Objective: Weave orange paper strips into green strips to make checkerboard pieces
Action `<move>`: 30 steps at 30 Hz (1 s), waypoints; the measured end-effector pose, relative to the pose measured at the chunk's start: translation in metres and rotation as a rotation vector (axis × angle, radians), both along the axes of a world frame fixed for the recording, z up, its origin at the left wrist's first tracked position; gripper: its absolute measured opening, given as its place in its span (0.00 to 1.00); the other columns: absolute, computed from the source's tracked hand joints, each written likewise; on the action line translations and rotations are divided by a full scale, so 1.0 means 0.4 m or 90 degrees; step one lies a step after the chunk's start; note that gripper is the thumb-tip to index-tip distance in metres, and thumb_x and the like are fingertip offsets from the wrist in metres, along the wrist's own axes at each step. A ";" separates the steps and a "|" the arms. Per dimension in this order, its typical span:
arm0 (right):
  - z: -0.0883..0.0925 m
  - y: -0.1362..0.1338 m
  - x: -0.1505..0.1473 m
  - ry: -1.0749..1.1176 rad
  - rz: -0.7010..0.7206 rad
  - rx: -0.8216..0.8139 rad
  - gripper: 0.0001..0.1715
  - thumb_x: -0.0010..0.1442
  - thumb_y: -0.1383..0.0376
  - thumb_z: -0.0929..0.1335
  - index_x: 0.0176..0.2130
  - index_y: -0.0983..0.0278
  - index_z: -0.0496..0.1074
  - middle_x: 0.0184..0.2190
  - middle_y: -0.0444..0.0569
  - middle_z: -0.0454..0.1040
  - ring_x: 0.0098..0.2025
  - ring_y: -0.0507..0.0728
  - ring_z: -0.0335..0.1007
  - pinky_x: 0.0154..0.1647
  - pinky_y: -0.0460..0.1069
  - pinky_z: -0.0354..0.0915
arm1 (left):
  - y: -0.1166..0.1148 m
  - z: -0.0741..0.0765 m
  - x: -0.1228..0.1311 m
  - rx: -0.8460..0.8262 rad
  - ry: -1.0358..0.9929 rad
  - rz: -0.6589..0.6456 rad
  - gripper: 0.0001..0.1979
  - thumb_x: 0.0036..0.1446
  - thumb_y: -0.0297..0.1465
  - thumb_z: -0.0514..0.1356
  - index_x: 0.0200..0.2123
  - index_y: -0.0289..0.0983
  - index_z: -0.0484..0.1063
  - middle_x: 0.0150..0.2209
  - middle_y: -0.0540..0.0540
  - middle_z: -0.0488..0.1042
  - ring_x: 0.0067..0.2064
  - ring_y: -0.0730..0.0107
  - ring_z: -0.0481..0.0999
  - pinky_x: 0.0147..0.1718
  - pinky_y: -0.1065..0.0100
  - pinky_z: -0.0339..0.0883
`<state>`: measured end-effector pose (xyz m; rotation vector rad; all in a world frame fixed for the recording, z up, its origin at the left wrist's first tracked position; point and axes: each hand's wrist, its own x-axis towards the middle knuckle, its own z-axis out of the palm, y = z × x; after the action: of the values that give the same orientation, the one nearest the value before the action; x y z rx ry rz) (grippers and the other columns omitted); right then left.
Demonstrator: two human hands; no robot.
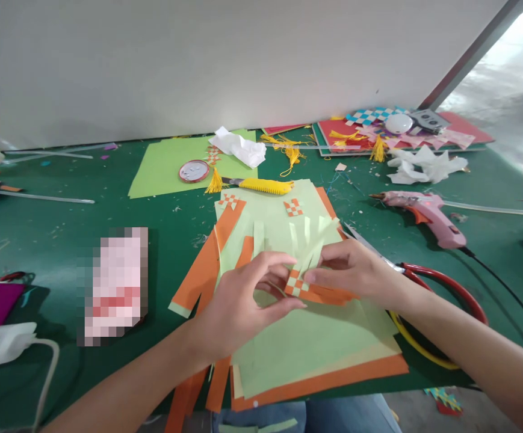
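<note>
A small woven paper piece (295, 282), checkered orange and pale green, has loose green strips fanning upward and orange strips running right. My right hand (351, 267) pinches its right side between thumb and fingers. Just left of it is my left hand (247, 294), thumb and fingers apart around the piece's left edge; whether a fingertip touches it I cannot tell. Beneath both hands lies a stack of pale green sheets (315, 355) over orange paper. Another finished-looking checkered square (293, 207) rests on the sheets above. Orange paper strips (198, 279) spread out at the left.
Large scissors (444, 282) lie partly under my right forearm. A pink glue gun (428, 213) with a cord is at right. Across the back are a yellow utility knife (265, 186), a round lid (194, 171), crumpled tissue (241, 147) and yellow tassels (292, 155). A white plug (3, 344) sits left.
</note>
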<state>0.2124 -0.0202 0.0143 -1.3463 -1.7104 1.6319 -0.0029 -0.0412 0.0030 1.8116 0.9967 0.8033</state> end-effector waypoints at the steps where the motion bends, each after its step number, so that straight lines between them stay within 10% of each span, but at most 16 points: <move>1: 0.002 0.000 0.001 0.008 -0.001 -0.006 0.21 0.51 0.50 0.72 0.25 0.66 0.75 0.20 0.43 0.67 0.24 0.50 0.59 0.23 0.46 0.54 | -0.001 -0.002 -0.001 0.017 -0.003 -0.001 0.23 0.51 0.31 0.69 0.49 0.45 0.65 0.38 0.56 0.79 0.35 0.80 0.80 0.38 0.82 0.74; 24: 0.002 0.002 -0.002 0.006 -0.005 -0.018 0.23 0.50 0.48 0.73 0.26 0.65 0.75 0.20 0.44 0.67 0.25 0.51 0.60 0.21 0.46 0.53 | -0.001 0.008 -0.001 0.009 0.067 0.014 0.14 0.54 0.35 0.67 0.43 0.42 0.70 0.35 0.51 0.80 0.32 0.72 0.81 0.35 0.73 0.77; 30: -0.014 0.000 0.004 0.031 -0.048 -0.037 0.21 0.51 0.51 0.73 0.23 0.65 0.71 0.18 0.39 0.58 0.21 0.47 0.50 0.20 0.46 0.45 | -0.007 -0.014 -0.010 0.343 0.147 0.044 0.19 0.57 0.32 0.65 0.50 0.41 0.65 0.40 0.48 0.79 0.38 0.72 0.80 0.40 0.71 0.75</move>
<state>0.2140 -0.0203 0.0089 -1.3691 -1.5771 1.6708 -0.0071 -0.0442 -0.0025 2.3828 1.0612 0.9891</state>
